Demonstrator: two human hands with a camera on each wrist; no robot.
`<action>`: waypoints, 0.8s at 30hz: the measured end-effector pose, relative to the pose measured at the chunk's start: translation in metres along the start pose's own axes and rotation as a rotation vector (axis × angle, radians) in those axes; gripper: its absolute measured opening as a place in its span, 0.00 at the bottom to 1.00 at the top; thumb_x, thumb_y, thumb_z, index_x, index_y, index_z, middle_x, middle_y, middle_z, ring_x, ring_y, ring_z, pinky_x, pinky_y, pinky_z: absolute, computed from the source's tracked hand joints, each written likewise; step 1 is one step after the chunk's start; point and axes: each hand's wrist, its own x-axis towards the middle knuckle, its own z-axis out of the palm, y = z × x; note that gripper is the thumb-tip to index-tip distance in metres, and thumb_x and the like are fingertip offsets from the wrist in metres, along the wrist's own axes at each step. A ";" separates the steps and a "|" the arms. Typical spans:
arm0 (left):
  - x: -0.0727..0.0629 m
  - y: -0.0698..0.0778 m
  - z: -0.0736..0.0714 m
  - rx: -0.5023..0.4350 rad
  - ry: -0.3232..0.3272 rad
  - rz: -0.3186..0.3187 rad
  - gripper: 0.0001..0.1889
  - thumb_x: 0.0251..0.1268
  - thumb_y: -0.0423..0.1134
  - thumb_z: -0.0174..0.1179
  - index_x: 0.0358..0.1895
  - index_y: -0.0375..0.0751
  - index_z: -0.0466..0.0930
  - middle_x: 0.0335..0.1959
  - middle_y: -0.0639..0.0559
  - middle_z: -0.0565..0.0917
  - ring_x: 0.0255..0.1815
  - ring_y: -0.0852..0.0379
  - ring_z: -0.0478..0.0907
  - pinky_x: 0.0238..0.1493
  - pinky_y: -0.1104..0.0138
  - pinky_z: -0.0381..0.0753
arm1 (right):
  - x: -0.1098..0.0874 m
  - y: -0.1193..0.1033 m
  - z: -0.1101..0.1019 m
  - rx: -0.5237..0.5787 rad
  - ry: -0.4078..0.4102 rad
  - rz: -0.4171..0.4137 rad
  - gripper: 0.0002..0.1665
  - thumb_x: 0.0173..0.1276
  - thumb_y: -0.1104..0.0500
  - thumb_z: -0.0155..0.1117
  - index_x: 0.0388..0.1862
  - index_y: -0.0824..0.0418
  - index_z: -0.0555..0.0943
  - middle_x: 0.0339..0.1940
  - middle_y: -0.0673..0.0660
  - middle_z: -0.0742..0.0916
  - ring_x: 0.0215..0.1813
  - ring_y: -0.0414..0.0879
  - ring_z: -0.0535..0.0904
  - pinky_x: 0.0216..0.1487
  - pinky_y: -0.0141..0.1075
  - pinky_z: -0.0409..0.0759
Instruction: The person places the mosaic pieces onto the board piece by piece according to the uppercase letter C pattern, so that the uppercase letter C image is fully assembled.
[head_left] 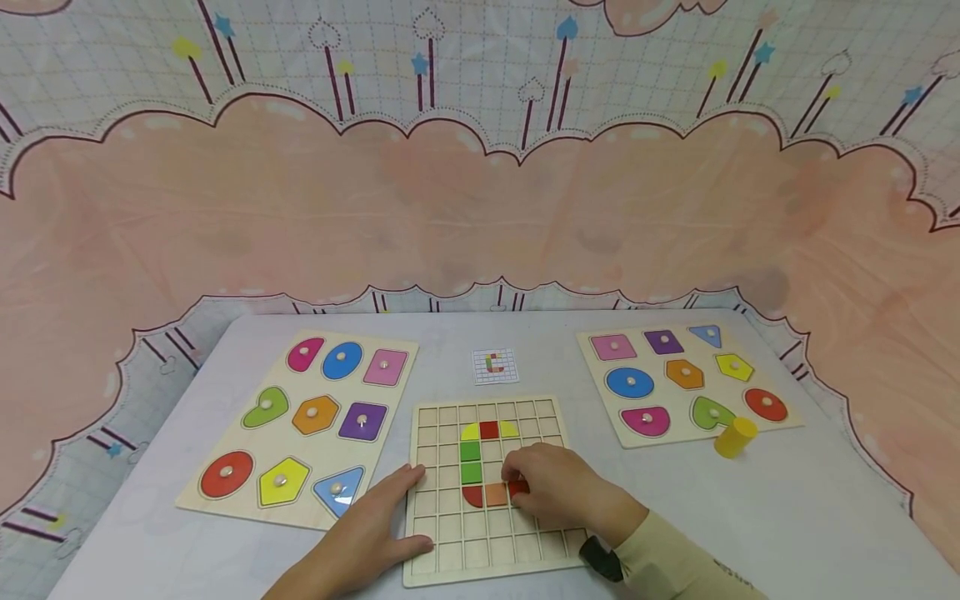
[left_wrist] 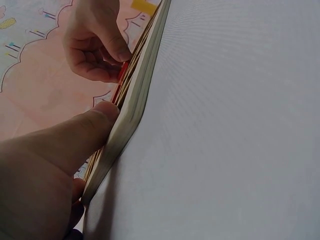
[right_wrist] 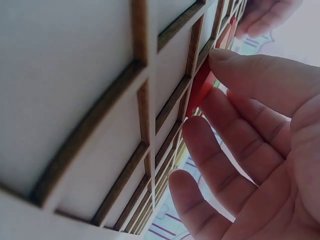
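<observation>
My right hand pinches a red tile between thumb and fingers, low over a wooden grid board. To its left on the board sit an orange square tile and a red rounded-corner tile. Two green tiles stand in a column above these. The top row has a red square tile between two yellow rounded tiles. At the board's left edge, my left hand rests with fingers extended and thumb spread, its thumb touching the rim.
A small pattern card lies behind the board. Wooden shape puzzles with knobs flank it, the left puzzle and the right puzzle. A yellow cylinder stands at the right puzzle's front edge. A patterned cloth hangs behind.
</observation>
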 end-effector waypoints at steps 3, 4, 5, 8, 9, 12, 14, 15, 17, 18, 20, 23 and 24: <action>0.000 0.000 0.000 0.004 0.001 0.001 0.48 0.49 0.55 0.77 0.72 0.38 0.67 0.73 0.39 0.67 0.74 0.38 0.62 0.70 0.42 0.63 | 0.000 0.000 0.000 0.002 0.000 0.001 0.07 0.62 0.58 0.73 0.38 0.54 0.83 0.28 0.40 0.78 0.34 0.38 0.71 0.40 0.36 0.76; 0.000 0.000 0.000 0.005 0.001 0.002 0.48 0.49 0.55 0.77 0.72 0.38 0.67 0.73 0.39 0.67 0.74 0.38 0.62 0.70 0.42 0.64 | 0.000 0.000 0.000 0.002 0.000 0.002 0.07 0.62 0.58 0.73 0.38 0.53 0.83 0.28 0.40 0.78 0.34 0.38 0.71 0.40 0.36 0.76; 0.000 0.000 0.000 0.007 0.002 0.003 0.48 0.49 0.55 0.77 0.72 0.38 0.67 0.73 0.39 0.67 0.74 0.38 0.62 0.70 0.42 0.64 | 0.000 0.000 0.000 0.005 -0.001 0.005 0.07 0.62 0.58 0.73 0.38 0.53 0.83 0.28 0.40 0.78 0.34 0.39 0.71 0.40 0.36 0.76; 0.000 0.000 0.001 0.008 0.003 0.007 0.48 0.50 0.55 0.77 0.72 0.38 0.67 0.73 0.39 0.67 0.74 0.38 0.62 0.70 0.43 0.64 | 0.000 0.000 -0.001 0.014 -0.004 0.016 0.08 0.62 0.58 0.74 0.38 0.53 0.83 0.28 0.40 0.78 0.34 0.39 0.71 0.40 0.36 0.76; 0.000 0.000 0.001 0.007 0.003 0.008 0.48 0.50 0.55 0.77 0.72 0.38 0.67 0.73 0.39 0.67 0.74 0.38 0.62 0.70 0.42 0.64 | 0.000 0.000 -0.001 0.018 -0.007 0.020 0.08 0.62 0.57 0.74 0.38 0.53 0.82 0.28 0.40 0.78 0.34 0.39 0.71 0.40 0.36 0.76; 0.000 0.000 0.000 0.005 0.001 0.010 0.47 0.50 0.55 0.77 0.72 0.38 0.67 0.73 0.39 0.67 0.74 0.38 0.62 0.70 0.42 0.63 | 0.000 0.001 -0.002 0.021 -0.012 0.027 0.09 0.62 0.57 0.74 0.38 0.53 0.82 0.28 0.41 0.78 0.35 0.39 0.72 0.41 0.36 0.77; 0.000 0.000 0.000 0.005 0.000 0.011 0.47 0.50 0.55 0.77 0.72 0.38 0.67 0.73 0.39 0.67 0.74 0.38 0.62 0.70 0.42 0.63 | -0.001 0.001 -0.003 0.019 -0.014 0.030 0.09 0.62 0.57 0.74 0.38 0.53 0.82 0.28 0.41 0.78 0.35 0.39 0.72 0.42 0.37 0.77; 0.000 0.000 0.000 0.005 0.000 0.013 0.47 0.50 0.55 0.77 0.72 0.38 0.67 0.73 0.39 0.67 0.74 0.38 0.62 0.70 0.42 0.63 | -0.001 0.001 -0.003 0.017 -0.015 0.031 0.09 0.62 0.57 0.74 0.38 0.53 0.82 0.29 0.41 0.79 0.35 0.40 0.72 0.42 0.37 0.77; 0.000 -0.001 0.000 0.007 0.002 0.017 0.47 0.50 0.55 0.76 0.72 0.38 0.67 0.73 0.39 0.67 0.74 0.38 0.62 0.70 0.42 0.63 | 0.000 0.001 -0.003 0.015 -0.015 0.032 0.08 0.62 0.58 0.74 0.38 0.53 0.83 0.29 0.41 0.79 0.35 0.40 0.72 0.43 0.38 0.78; 0.000 -0.001 0.000 0.008 0.004 0.020 0.47 0.50 0.55 0.76 0.72 0.38 0.67 0.73 0.39 0.67 0.74 0.38 0.62 0.70 0.43 0.63 | 0.000 0.001 -0.003 0.014 -0.015 0.033 0.08 0.62 0.58 0.74 0.38 0.54 0.83 0.29 0.42 0.79 0.35 0.40 0.72 0.43 0.38 0.78; 0.000 -0.001 0.000 0.011 0.006 0.024 0.47 0.51 0.55 0.76 0.72 0.38 0.67 0.73 0.39 0.67 0.74 0.38 0.62 0.70 0.43 0.64 | 0.000 0.001 -0.003 0.012 -0.016 0.034 0.08 0.62 0.59 0.74 0.38 0.54 0.83 0.29 0.42 0.80 0.35 0.40 0.73 0.44 0.38 0.79; 0.000 -0.001 0.000 0.010 0.008 0.024 0.47 0.51 0.55 0.76 0.72 0.38 0.67 0.73 0.39 0.67 0.74 0.38 0.62 0.70 0.43 0.64 | 0.000 0.001 -0.003 0.011 -0.018 0.034 0.08 0.63 0.60 0.74 0.39 0.54 0.83 0.30 0.42 0.80 0.35 0.40 0.73 0.45 0.38 0.79; 0.000 -0.001 0.000 0.011 0.008 0.023 0.47 0.50 0.55 0.76 0.72 0.38 0.67 0.73 0.39 0.67 0.74 0.38 0.62 0.70 0.43 0.64 | 0.000 0.001 -0.003 0.011 -0.019 0.034 0.08 0.63 0.60 0.73 0.39 0.54 0.83 0.30 0.42 0.81 0.35 0.40 0.73 0.45 0.38 0.79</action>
